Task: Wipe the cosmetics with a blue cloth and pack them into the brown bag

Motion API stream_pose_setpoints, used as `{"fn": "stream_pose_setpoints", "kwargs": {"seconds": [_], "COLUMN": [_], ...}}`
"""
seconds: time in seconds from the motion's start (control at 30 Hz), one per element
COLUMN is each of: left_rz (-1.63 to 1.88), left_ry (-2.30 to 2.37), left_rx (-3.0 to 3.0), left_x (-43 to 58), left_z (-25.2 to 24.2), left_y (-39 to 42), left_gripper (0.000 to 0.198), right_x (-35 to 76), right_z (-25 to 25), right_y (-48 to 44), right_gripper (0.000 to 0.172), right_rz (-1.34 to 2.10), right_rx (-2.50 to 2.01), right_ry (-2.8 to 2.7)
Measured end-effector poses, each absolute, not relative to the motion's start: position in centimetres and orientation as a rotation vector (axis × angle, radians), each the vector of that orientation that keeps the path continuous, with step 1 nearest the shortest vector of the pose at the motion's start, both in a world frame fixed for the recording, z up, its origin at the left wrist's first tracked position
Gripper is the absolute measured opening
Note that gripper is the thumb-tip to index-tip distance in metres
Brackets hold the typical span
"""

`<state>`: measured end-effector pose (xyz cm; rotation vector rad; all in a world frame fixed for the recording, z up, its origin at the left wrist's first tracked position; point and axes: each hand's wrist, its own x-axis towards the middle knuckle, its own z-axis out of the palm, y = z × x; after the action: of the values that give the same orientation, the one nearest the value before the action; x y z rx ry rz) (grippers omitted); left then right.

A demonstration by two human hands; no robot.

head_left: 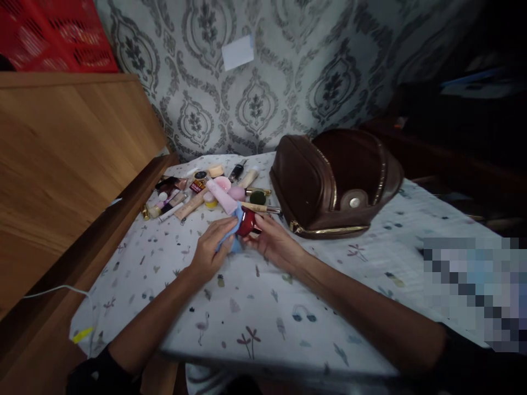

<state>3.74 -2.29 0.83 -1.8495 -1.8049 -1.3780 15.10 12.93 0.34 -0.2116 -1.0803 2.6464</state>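
Observation:
Over the middle of the table, my right hand (274,241) grips a dark red, glossy bottle-like container (247,220); its exact kind is unclear. My left hand (214,244) is closed on a light blue cloth (228,241), which it presses against the container's left side. Just beyond my hands lies a pile of cosmetics: a pink tube (221,196), a pink sponge (237,193), a small yellow-and-white jar (210,200), a brush (260,208) and a beige tube (191,204). A brown leather bag (300,186) stands unzipped to the right of my hands.
The white patterned cloth (230,312) covers the table. A wooden panel (74,148) rises along the left, with a red plastic basket (61,35) on top. Patterned wallpaper (267,99) is behind. A white cable (61,288) hangs at the left edge.

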Motion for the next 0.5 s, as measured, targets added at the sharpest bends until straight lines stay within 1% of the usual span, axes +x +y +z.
{"fn": "stream_pose_setpoints", "kwargs": {"seconds": [0.07,0.13,0.23,0.33,0.43,0.5], "left_rz": [-1.43,-1.512,-1.706,-1.95,-2.198,-2.378], "left_ry": [-1.906,-2.029,-2.188,-2.32,-2.443,-2.516], "left_rx": [-1.766,-1.683,-1.605,-1.463,-1.127,-0.89], "left_x": [3.9,4.2,4.7,5.1,5.3,5.4], "left_z": [0.9,1.1,1.4,1.4,1.3,1.6], "left_y": [-2.3,-2.3,-2.2,-1.8,-1.2,-0.8], "left_gripper": [0.033,0.034,0.043,0.051,0.059,0.062], "right_x": [15.0,14.9,15.0,15.5,16.1,16.5], "right_z": [0.3,0.2,0.0,0.0,0.0,0.4], "right_y": [12.8,12.7,12.7,12.9,13.2,13.5], "right_gripper": [0.047,0.049,0.051,0.048,0.045,0.048], "right_rz": [2.518,2.32,1.986,1.611,1.246,1.106], "right_rx": [-0.197,-0.173,-0.09,-0.017,0.083,0.117], "right_ry": [-1.143,-1.265,-1.536,-1.811,-2.042,-2.131]}}
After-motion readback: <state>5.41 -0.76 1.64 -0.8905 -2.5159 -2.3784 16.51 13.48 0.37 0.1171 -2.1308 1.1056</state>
